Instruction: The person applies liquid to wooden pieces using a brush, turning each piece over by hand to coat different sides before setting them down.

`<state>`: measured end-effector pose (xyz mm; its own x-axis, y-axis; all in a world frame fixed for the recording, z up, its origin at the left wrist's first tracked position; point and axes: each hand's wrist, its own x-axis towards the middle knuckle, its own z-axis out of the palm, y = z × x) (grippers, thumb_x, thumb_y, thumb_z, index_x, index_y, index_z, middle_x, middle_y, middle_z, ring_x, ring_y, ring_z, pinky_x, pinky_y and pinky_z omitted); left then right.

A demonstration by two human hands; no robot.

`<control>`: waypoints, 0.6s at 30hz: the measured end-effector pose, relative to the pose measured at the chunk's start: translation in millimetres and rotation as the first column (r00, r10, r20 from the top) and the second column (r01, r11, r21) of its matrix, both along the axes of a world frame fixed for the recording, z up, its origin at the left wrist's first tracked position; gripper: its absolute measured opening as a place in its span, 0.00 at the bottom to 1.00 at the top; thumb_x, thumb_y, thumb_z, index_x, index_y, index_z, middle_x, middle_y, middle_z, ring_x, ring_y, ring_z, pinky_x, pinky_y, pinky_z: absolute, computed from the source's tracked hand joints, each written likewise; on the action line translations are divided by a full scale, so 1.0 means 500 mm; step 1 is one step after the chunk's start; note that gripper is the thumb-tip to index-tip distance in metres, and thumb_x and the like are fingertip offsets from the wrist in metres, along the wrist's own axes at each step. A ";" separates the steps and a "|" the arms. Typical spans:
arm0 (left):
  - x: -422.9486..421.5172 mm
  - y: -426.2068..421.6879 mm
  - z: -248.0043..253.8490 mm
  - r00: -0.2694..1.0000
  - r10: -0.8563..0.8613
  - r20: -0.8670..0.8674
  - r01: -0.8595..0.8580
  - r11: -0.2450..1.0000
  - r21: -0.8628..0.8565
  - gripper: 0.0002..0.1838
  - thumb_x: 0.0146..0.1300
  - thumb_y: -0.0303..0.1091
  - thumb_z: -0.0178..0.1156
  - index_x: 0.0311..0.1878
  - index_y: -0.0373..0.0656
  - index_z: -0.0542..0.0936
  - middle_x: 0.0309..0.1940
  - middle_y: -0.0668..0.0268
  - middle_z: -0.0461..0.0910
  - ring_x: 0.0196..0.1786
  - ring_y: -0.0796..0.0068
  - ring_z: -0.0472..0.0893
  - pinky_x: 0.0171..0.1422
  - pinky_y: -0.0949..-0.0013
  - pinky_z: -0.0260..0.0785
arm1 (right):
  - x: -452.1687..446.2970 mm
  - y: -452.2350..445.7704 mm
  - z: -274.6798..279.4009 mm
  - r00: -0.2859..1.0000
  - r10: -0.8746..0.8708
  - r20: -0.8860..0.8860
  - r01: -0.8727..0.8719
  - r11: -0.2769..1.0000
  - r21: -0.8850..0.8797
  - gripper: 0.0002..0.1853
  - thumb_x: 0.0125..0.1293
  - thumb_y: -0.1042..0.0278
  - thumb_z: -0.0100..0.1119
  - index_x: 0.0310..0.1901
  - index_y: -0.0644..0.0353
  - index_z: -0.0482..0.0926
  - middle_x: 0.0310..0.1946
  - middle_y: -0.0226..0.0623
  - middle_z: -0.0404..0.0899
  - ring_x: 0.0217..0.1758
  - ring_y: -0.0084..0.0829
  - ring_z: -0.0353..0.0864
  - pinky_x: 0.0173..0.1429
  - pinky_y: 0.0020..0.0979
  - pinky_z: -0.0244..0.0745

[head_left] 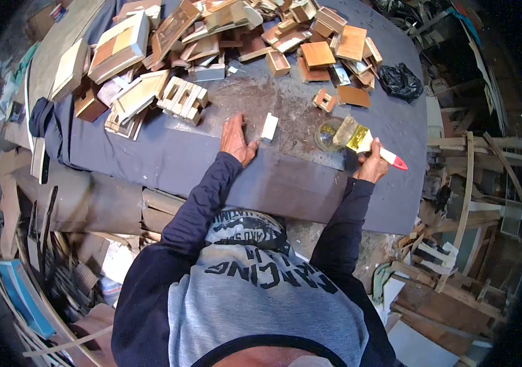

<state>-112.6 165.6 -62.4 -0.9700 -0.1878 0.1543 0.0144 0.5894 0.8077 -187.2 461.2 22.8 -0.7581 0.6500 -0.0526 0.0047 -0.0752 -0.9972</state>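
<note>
My right hand (pixel 371 164) is closed around a wide paintbrush (pixel 365 144) with a white and red handle. The bristles are at the rim of a small round clear container (pixel 327 136); whether they touch it I cannot tell. My left hand (pixel 237 142) rests on the worktop with thumb and fingers apart, holding nothing that I can see. Just right of it lies a small white block (pixel 269 127), apart from the fingers. A bundle of pale slotted wood pieces (pixel 183 100) stands to the left of that hand.
Many small wooden boxes and offcuts (pixel 212 37) are heaped along the far side of the cloth-covered table (pixel 126 162). At the right edge sits a crumpled black plastic bag (pixel 401 82). Planks and scrap wood (pixel 469 208) crowd the floor on both sides.
</note>
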 end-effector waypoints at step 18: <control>-0.039 0.264 0.026 0.917 -0.392 -0.067 0.393 0.920 0.000 0.40 0.46 0.24 0.64 0.66 0.34 0.60 0.66 0.41 0.62 0.67 0.39 0.63 0.73 0.53 0.57 | -0.036 -0.005 -0.002 0.974 0.136 0.180 -0.223 0.697 0.682 0.14 0.54 0.61 0.67 0.35 0.64 0.84 0.28 0.44 0.85 0.34 0.38 0.86 0.43 0.36 0.77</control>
